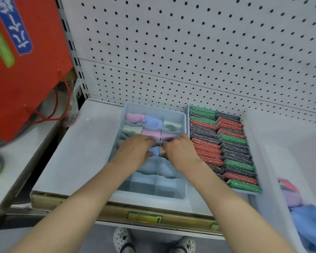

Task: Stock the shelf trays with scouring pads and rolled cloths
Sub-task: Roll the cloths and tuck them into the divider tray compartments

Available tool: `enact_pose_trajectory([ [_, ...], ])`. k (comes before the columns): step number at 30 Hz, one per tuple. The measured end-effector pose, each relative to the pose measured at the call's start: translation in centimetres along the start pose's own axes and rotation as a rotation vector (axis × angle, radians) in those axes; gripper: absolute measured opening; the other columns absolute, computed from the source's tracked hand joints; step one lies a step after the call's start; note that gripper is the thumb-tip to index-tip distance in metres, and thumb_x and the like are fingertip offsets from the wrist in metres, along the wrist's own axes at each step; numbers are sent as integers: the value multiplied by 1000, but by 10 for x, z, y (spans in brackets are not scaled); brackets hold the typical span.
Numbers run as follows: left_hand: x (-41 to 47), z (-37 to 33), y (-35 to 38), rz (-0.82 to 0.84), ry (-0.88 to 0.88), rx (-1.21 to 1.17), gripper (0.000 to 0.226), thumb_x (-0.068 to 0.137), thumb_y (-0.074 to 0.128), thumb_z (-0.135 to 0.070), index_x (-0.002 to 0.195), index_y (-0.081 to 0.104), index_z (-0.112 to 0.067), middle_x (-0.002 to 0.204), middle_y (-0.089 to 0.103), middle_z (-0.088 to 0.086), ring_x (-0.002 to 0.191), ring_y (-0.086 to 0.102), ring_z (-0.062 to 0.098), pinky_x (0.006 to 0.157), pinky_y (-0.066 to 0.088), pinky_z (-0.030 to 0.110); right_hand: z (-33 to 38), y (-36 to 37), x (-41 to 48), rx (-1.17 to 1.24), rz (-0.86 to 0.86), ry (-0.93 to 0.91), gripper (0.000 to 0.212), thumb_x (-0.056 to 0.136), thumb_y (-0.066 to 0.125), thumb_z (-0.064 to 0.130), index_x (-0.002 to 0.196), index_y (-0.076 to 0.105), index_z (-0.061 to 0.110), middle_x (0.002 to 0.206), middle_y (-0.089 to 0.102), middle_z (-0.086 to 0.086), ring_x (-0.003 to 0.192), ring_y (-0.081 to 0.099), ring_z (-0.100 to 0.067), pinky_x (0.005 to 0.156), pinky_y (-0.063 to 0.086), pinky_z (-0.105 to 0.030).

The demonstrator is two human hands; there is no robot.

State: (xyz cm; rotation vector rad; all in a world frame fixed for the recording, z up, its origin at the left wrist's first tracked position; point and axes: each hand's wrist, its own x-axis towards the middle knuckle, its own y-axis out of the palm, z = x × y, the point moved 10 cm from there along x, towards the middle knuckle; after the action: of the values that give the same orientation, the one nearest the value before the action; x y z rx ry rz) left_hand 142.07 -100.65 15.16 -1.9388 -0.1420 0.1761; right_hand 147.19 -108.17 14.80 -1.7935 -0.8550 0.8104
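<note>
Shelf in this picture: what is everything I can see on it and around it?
shelf: one, white, under everything
divided tray: one, pale blue, middle of shelf
rolled cloths: about seven showing, pink, blue, pale green, tray's far compartments
scouring pads: many, red, green, dark grey, two rows in the tray to the right
loose cloths: a few, pink, lilac, blue, pale bin at far right
pegboard: one, white with black holes, behind shelf
bag: one, red, far left
shoes: two, white, floor below
left hand: grips a blue cloth, tray's middle
right hand: beside it, fingers curled into the same row; its hold is hidden
</note>
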Motion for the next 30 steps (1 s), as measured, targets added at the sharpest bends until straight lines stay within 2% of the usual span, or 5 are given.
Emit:
enact_pose_trajectory([
  [4,0,0,-2,-8,-3,-3,25,91,59,-23,115,66,-24,120,64,-5,112,56,21,80,48,34,-12,-23,-12,254,-80,-14,8,75,72,24,81,72,18,78,72,-4,81,65,-28,73,44,-31],
  [12,0,-82,-45,-250,135,-209,25,89,65,-13,110,71,-25,105,69,-5,92,65,20,75,51,33,-156,-54,-132,530,-242,316,24,93,63,27,116,69,20,113,71,-1,105,62,-25,87,49,-35],
  [20,18,-281,-6,-189,345,-268,29,97,56,-25,125,64,-28,126,61,-11,117,54,11,95,37,23,-298,19,-256,620,-90,606,24,90,59,13,105,72,26,88,66,6,91,64,-20,77,45,-27],
  [26,39,-341,51,-148,209,-250,30,96,57,-24,126,60,-23,136,55,-2,139,32,17,110,21,24,-282,79,-268,668,294,223,34,89,57,12,107,71,36,100,68,9,90,61,-13,81,46,-22],
  [30,37,-334,58,-142,125,-225,31,98,51,-13,128,59,-17,143,51,-3,146,23,13,116,16,27,-235,101,-260,609,454,-101,48,85,57,16,123,61,45,89,47,19,86,50,-9,76,39,-21],
])
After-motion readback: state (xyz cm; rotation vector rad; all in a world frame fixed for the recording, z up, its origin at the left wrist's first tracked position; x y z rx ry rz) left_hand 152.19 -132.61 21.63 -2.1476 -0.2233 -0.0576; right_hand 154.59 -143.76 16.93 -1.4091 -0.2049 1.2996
